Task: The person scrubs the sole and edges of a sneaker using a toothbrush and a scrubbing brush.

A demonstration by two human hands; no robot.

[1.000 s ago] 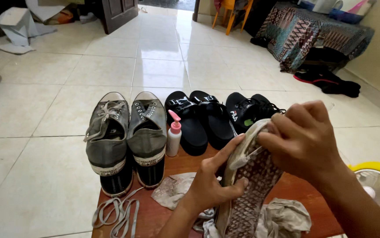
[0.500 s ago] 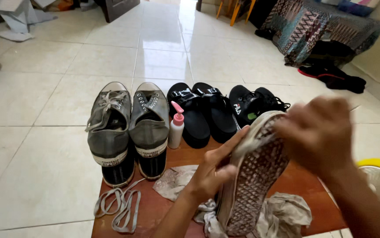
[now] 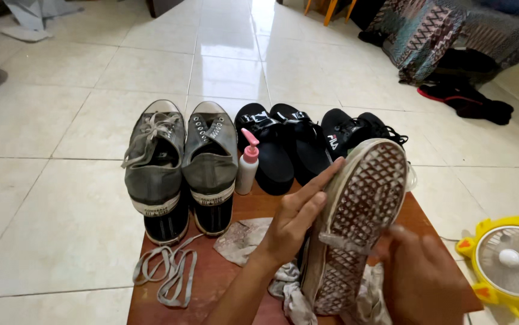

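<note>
My left hand (image 3: 296,216) holds a dirty white-soled sneaker (image 3: 356,216) by its side, fingers stretched along the edge, with the waffle-patterned sole facing me. My right hand (image 3: 422,277) is low at the right, blurred, pinching a grey cloth (image 3: 347,242) against the sole. More crumpled grey rag (image 3: 244,239) lies under the shoe on the brown wooden board (image 3: 211,283).
A pair of grey lace-up sneakers (image 3: 178,162) stands at the board's far left, loose grey laces (image 3: 169,274) in front. A small white bottle with a pink pump (image 3: 247,165), black sandals (image 3: 283,147) and black shoes (image 3: 356,129) line the back. A yellow fan (image 3: 509,265) sits right.
My right hand has slid down from the toe to the middle of the sole. The sneaker has turned so its sole faces me more fully. The view has dipped lower.
</note>
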